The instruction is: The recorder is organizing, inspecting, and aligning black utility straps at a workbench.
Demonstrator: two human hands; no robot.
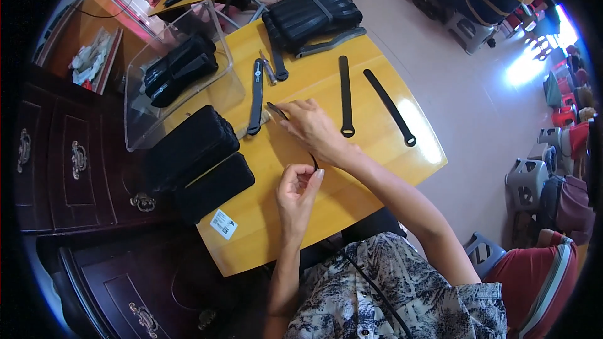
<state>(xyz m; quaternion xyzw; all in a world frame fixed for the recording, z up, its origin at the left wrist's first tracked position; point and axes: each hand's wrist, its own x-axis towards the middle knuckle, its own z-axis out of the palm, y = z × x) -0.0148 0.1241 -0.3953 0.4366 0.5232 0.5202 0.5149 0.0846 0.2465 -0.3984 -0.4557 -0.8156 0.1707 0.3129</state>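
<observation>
My left hand (pixel 296 196) is closed in a pinch near the table's front side, holding the end of a thin black strap (pixel 315 161). Farther forward, my right hand (pixel 317 130) has its fingers together on a dark flat strip (pixel 275 111); whether both belong to one strap is hidden by that hand. Left of it lies a black strap with a slotted end (pixel 256 97), by a slim pen-like tool (pixel 268 68). On the right, two more straps, one upright (pixel 346 94) and one slanting (pixel 389 107), lie apart on the yellow table (pixel 264 238).
Black padded bundles (pixel 191 147) line the table's left side, near a white label (pixel 223 224). A clear plastic bin (pixel 135 132) holds banded black straps. Another banded bundle (pixel 314 16) lies at the far edge. Dark drawers (pixel 78 160) stand left; stools (pixel 526 182) and people are beyond.
</observation>
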